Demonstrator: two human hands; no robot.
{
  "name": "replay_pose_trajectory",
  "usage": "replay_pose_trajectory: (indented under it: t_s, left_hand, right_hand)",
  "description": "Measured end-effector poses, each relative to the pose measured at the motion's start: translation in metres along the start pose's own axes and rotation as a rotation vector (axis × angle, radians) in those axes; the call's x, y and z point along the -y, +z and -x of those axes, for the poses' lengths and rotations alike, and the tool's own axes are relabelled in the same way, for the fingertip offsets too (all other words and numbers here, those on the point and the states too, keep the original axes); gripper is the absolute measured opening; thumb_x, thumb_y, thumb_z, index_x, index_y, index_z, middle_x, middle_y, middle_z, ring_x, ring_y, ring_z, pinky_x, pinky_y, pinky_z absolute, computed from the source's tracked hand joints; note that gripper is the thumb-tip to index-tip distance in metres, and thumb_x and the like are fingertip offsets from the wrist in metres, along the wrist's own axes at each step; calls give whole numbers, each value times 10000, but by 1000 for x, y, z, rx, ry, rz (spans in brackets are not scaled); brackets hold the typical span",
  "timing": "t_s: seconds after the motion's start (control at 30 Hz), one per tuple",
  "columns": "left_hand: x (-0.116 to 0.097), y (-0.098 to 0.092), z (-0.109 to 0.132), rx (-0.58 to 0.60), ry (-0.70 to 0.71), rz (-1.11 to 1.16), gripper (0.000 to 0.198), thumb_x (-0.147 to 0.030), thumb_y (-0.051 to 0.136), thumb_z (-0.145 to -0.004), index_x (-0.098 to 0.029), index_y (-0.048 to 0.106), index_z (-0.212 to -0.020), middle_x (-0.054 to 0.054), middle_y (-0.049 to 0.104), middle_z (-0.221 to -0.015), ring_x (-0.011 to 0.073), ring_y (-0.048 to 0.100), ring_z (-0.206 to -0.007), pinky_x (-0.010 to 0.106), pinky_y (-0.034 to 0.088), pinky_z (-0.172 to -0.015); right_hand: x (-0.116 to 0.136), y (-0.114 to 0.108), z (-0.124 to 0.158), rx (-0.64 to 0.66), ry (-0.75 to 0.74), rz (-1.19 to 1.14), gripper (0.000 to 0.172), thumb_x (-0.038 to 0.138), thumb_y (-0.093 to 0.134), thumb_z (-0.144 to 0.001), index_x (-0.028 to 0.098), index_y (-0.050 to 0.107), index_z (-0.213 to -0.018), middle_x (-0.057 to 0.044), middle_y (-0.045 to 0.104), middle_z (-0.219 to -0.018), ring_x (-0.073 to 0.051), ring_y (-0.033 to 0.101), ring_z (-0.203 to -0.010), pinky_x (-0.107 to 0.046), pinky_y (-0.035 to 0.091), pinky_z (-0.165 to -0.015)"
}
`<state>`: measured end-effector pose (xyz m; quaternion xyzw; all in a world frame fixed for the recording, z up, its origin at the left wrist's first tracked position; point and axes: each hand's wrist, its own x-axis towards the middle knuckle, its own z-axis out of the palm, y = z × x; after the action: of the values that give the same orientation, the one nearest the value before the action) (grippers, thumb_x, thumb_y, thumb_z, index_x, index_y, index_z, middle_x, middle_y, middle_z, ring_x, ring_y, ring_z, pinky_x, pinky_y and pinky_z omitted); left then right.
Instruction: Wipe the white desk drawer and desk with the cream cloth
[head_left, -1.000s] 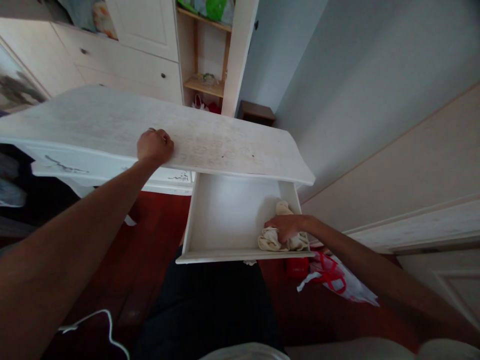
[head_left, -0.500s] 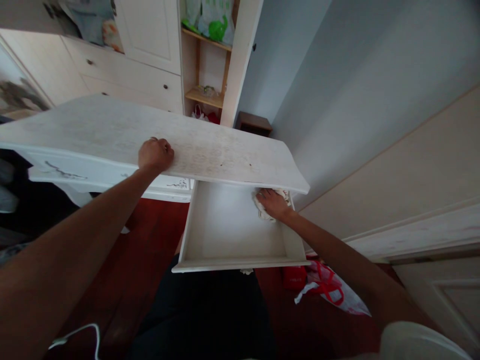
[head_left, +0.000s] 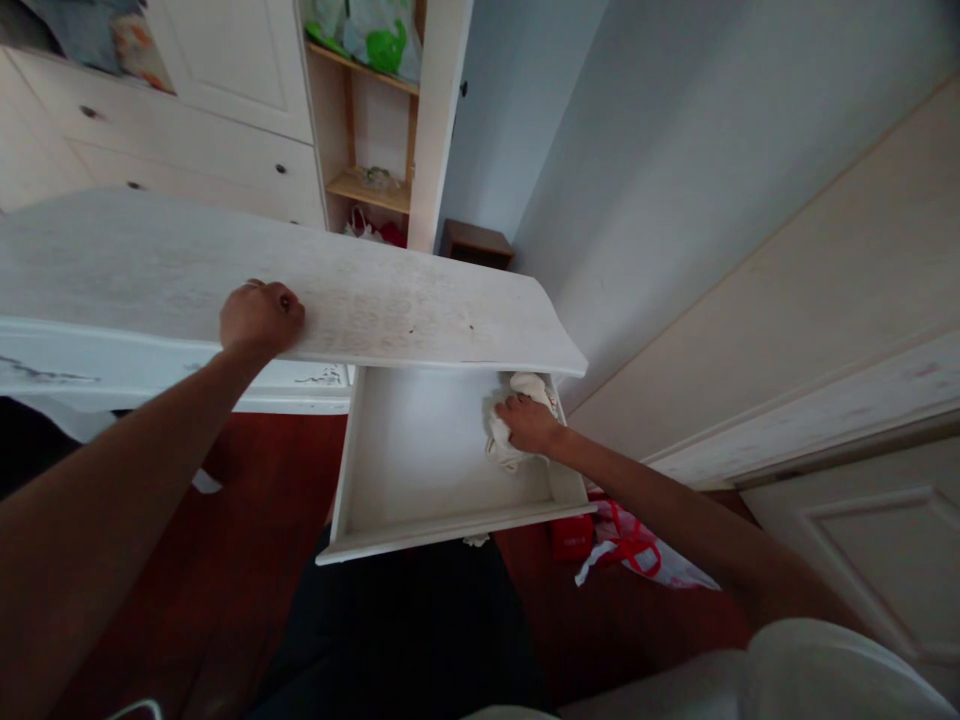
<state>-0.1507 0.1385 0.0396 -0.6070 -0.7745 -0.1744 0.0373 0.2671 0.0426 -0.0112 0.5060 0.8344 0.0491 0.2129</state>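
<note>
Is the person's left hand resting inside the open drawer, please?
No, the left hand sits on the white tabletop; the right hand holds the cloth in the drawer.

The white desk top is jutting out just above the open drawer, with the left hand resting on it as a closed fist, up and left of the drawer. A crumpled cream cloth is lying in the drawer's far right corner, the right hand closing over it. The dark red floor is showing beneath the drawer; a small red box and a red-and-white plastic bag are lying on it just right of the drawer's front corner
</note>
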Motion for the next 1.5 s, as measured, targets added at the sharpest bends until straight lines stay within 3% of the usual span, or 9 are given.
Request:
replay_pose_trajectory:
  t_s: [0.17,0.37,0.57,0.67,0.8,1.0,1.2,1.33,1.5]
  left_hand:
    - [1,1,-1,0,0,-7,496,-308,392,-933,-70,716,-1224,209,645,-1202,310,594,-1046,418,500,-916]
    - [-2,-1,1,-6,4,-54,473,-304,399,-935,-90,712,-1219,204,652,-1218,313,613,-1050,411,517,-903]
    - [-5,-6,4,6,-10,-57,477,-297,401,-934,-88,708,-1233,210,653,-1243,331,625,-1076,425,525,-914]
    - [-5,-5,3,5,-8,-55,481,-294,401,-929,-89,710,-1235,209,654,-1257,330,623,-1096,431,526,-941]
    - [-4,-4,-1,32,-12,-60,547,-319,368,-937,-50,699,-1280,236,652,-1258,334,626,-1104,446,527,-973]
    - [-5,-4,-2,28,-38,-24,520,-282,408,-924,-47,701,-1282,235,650,-1303,361,618,-1187,498,519,-1022]
    - [-4,1,-2,0,-44,-31,502,-254,410,-929,-38,689,-1285,229,642,-1306,344,616,-1176,496,516,-1019]
    - [-3,4,-2,-7,-29,-19,492,-249,400,-941,-25,678,-1280,235,637,-1289,340,612,-1165,486,505,-1015]
    - [-1,3,-1,-3,3,1,498,-255,370,-961,-4,675,-1263,252,631,-1253,334,603,-1132,466,487,-997]
  right_hand:
    - [10,4,37,111,-115,-71,461,194,685,-810,99,654,-1260,-205,695,-1193,-324,673,-1133,-390,503,-1015]
    - [5,-13,60,298,-208,-313,414,241,736,-757,175,691,-1163,-123,752,-1137,-293,720,-1040,-338,538,-879]
    - [-26,-27,58,-159,-77,-361,511,236,619,-862,131,604,-1362,-174,636,-1405,-297,578,-1316,-396,400,-1143]
    - [-43,-25,56,-265,15,-438,560,218,611,-825,111,587,-1375,-175,626,-1412,-298,560,-1324,-403,378,-1158]
    - [-50,-18,65,-253,59,-653,568,219,626,-746,135,615,-1308,-139,686,-1286,-286,630,-1156,-383,462,-1035]
    - [-36,-8,107,-21,14,-893,448,255,661,-699,163,687,-1136,-77,726,-1066,-255,661,-957,-356,504,-906]
    - [-39,8,147,-107,192,-1261,607,278,688,-663,159,655,-1257,-96,742,-1142,-288,679,-1008,-409,543,-932]
    - [-12,20,165,-264,245,-1255,661,346,735,-687,173,640,-1318,-116,733,-1224,-323,680,-1097,-459,537,-981]
    - [72,18,163,-496,71,-1024,596,256,692,-764,206,632,-1355,-144,675,-1357,-322,618,-1260,-497,466,-1116]
